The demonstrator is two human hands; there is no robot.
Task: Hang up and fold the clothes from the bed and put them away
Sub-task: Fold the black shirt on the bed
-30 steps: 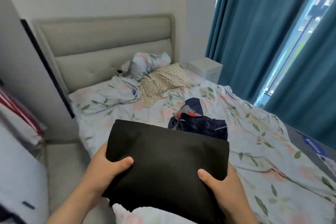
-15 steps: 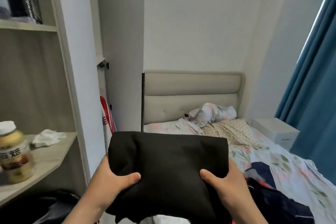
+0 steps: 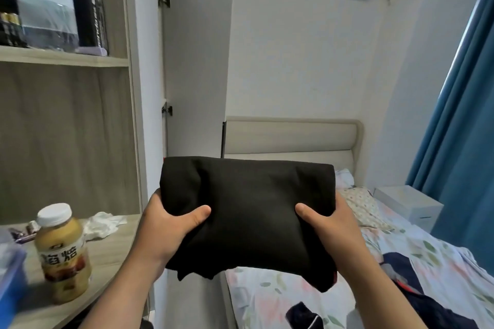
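Note:
A folded black garment [image 3: 248,211] is held up in front of me, off the bed. My left hand [image 3: 165,227] grips its left edge, thumb on top and fingers underneath. My right hand [image 3: 334,230] grips the right edge the same way. Behind and below lies the bed [image 3: 267,294] with a floral sheet. A dark navy garment [image 3: 417,291] with a red patch lies on it at the lower right. An open white wardrobe door [image 3: 197,61] stands ahead, left of the headboard.
A wooden desk [image 3: 112,256] at the left carries a yellow drink bottle [image 3: 62,254] and a crumpled white tissue [image 3: 103,224]; shelves with books sit above. A white bedside table [image 3: 406,204] and teal curtains [image 3: 459,128] are at the right.
My view has swung up and left from the bed toward the desk shelves and the wardrobe door. Both hands keep the same grip on the black garment, which has come off the bed.

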